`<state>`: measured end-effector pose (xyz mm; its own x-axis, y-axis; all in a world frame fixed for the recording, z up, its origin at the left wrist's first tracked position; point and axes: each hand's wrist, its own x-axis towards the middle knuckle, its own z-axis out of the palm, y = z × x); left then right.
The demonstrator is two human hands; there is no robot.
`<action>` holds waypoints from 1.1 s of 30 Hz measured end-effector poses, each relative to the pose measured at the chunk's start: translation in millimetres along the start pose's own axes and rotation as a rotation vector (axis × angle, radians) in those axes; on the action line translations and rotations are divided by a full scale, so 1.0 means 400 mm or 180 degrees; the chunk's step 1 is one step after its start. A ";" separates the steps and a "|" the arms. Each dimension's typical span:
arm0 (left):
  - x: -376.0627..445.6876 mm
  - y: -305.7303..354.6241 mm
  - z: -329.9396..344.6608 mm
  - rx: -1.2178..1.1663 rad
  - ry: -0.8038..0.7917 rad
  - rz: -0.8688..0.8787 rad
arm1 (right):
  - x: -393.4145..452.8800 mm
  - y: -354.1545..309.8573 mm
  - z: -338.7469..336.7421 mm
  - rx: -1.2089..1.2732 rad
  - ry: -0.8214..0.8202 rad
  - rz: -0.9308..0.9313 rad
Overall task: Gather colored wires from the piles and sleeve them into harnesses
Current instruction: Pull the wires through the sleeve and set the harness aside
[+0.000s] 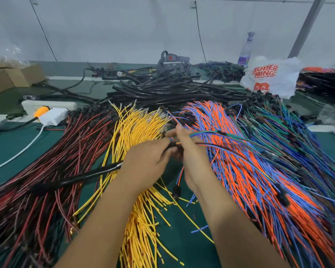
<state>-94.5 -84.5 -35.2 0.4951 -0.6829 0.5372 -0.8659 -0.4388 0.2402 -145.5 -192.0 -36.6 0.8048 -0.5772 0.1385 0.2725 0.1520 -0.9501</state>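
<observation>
My left hand (147, 163) grips a black sleeve (75, 178) that runs out to the left over the red-and-black wire pile (46, 171). My right hand (190, 151) pinches a small bundle of mixed wires (220, 133) just at the sleeve's mouth, between both hands. The bundle trails off to the right over the orange-and-blue pile (249, 180). A yellow wire pile (137, 219) lies beneath my forearms. Blue-and-green wires (298, 142) lie at the far right. How far the wires sit inside the sleeve is hidden by my fingers.
A heap of black sleeves and finished harnesses (172, 89) fills the back middle. A white power strip (48, 106) with a charger sits back left, cardboard boxes (12, 76) behind it. A white plastic bag (271, 76) and a spray bottle (247, 49) stand back right. Green table cloth (14, 144) shows at left.
</observation>
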 end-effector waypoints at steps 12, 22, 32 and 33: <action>-0.004 -0.047 -0.022 0.0010 -0.0204 -0.0398 | 0.011 -0.034 -0.041 0.1350 0.0541 0.0368; -0.009 -0.069 -0.023 0.0176 -0.0266 -0.0543 | -0.001 -0.025 -0.029 -0.0810 0.0961 -0.0862; 0.003 -0.019 -0.017 0.0103 0.0051 -0.0305 | -0.001 0.003 0.007 0.0009 -0.0229 -0.0105; 0.003 -0.021 -0.017 0.0150 0.0129 -0.0396 | -0.001 -0.003 0.006 0.0415 -0.0324 0.0202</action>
<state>-87.1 -77.7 -31.0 0.5942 -0.5978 0.5380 -0.7932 -0.5461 0.2693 -145.1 -190.0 -34.8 0.8700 -0.4799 0.1131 0.2802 0.2923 -0.9144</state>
